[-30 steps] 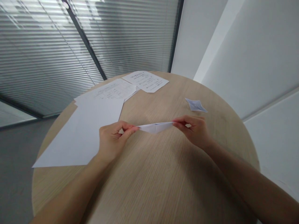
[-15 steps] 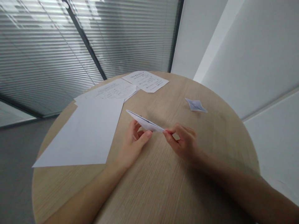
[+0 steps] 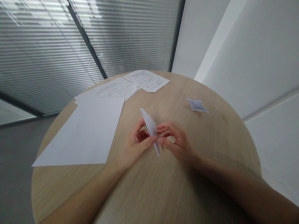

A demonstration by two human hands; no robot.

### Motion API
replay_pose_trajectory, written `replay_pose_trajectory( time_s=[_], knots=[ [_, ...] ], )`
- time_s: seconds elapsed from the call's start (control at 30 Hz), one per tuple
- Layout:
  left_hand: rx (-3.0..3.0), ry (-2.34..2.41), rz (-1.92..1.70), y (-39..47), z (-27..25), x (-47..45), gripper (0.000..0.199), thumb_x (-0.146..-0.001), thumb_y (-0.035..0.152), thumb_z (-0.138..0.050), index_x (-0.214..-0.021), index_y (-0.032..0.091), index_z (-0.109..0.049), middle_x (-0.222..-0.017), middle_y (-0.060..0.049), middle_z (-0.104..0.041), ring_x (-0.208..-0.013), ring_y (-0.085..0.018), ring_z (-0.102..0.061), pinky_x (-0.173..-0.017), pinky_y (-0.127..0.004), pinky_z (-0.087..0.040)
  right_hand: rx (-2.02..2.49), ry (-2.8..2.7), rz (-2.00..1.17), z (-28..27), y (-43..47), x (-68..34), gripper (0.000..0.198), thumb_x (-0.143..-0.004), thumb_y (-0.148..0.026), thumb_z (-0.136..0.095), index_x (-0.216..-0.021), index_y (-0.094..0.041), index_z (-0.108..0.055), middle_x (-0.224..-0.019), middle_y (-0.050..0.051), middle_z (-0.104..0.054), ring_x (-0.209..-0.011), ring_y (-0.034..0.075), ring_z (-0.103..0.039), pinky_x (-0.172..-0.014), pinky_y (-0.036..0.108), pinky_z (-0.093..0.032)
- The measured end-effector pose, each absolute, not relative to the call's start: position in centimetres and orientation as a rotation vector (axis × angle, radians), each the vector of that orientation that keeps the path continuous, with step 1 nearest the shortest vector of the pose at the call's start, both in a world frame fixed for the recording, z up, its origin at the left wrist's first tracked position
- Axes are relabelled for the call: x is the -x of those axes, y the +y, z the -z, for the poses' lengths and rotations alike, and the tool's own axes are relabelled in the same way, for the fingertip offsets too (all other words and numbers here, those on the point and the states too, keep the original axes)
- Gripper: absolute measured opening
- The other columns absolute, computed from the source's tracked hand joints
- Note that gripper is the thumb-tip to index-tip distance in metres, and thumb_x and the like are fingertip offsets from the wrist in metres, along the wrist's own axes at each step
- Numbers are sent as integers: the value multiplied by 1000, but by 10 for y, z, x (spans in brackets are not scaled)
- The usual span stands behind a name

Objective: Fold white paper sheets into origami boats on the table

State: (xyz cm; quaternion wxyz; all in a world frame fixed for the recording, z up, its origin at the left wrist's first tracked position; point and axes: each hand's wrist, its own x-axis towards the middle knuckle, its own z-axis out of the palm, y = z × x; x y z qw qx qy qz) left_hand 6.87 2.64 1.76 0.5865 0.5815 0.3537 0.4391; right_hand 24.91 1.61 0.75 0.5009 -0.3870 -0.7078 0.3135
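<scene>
A small folded piece of white paper (image 3: 149, 123) is held above the middle of the table, tilted steeply with one thin edge toward me. My left hand (image 3: 136, 140) is closed on it, thumb on the near side and fingers behind. My right hand (image 3: 174, 140) is just to its right, fingers curved and thumb apart from them. Its fingertips come close to the paper's right side; whether they touch it I cannot tell. Further right on the table lies another folded paper piece (image 3: 197, 105), with pointed ends.
A large blank white sheet (image 3: 86, 133) covers the left part of the round wooden table (image 3: 144, 193). Behind it lie handwritten sheets (image 3: 114, 88) and a printed page (image 3: 147, 81). Window blinds (image 3: 135, 37) rise beyond the far edge, a white wall (image 3: 261, 56) at the right.
The folded paper has turned from lying nearly crosswise to a steep, edge-on tilt. My right hand has released its pinch on the paper's right corner, and its fingers have spread.
</scene>
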Motion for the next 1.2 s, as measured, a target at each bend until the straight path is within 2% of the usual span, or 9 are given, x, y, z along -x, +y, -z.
replay_pose_trajectory(
  time_s=[0.13,0.27,0.47,0.57,0.8,1.07,1.2],
  knots=[
    [-1391,804,-990,24,-18,-72,62,-78,36,-77,-132,23,-49,-111,-8,-67,-94,-21,-66,-80,-33,-54,970,-1586,-997,-6,19,-248,38,-81,-39,-71,-114,-23,-61,-114,9,-69,-98,22,-69,-79,38,-58],
    [-1452,814,-942,22,-16,-71,69,-79,36,-76,-139,23,-45,-104,-7,-69,-97,-23,-67,-87,-39,-55,892,-1517,-1208,-7,20,-247,48,-77,-35,-75,-121,-23,-59,-116,9,-70,-100,23,-70,-79,38,-59],
    [-1517,872,-905,22,-13,-70,70,-78,34,-77,-140,21,-47,-98,-6,-68,-90,-22,-67,-83,-38,-57,887,-1504,-1253,-5,22,-248,51,-74,-32,-78,-121,-24,-60,-117,8,-70,-99,22,-70,-76,35,-60],
    [-1496,838,-898,22,-16,-71,68,-78,32,-77,-138,21,-48,-103,-8,-69,-92,-22,-67,-86,-40,-57,884,-1511,-1250,-5,22,-249,49,-75,-31,-76,-121,-24,-60,-113,7,-72,-99,22,-71,-74,33,-60],
    [-1432,853,-879,24,-16,-68,74,-78,30,-75,-144,20,-42,-97,-6,-67,-91,-22,-66,-89,-43,-54,883,-1537,-1229,-4,23,-251,46,-78,-28,-72,-122,-23,-60,-109,7,-73,-97,23,-72,-75,34,-60],
    [-1496,866,-891,29,-13,-62,62,-79,30,-66,-139,20,-53,-90,-5,-71,-84,-22,-65,-80,-37,-52,913,-1541,-1188,0,26,-253,42,-77,-17,-59,-119,-23,-61,-109,7,-72,-92,20,-71,-69,31,-59],
    [-1619,972,-903,33,-16,-60,50,-79,24,-55,-129,22,-64,-112,-6,-73,-98,-25,-65,-87,-40,-51,933,-1564,-1182,2,28,-256,40,-77,-16,-56,-116,-23,-63,-104,5,-72,-89,19,-71,-68,30,-57]
  ],
)
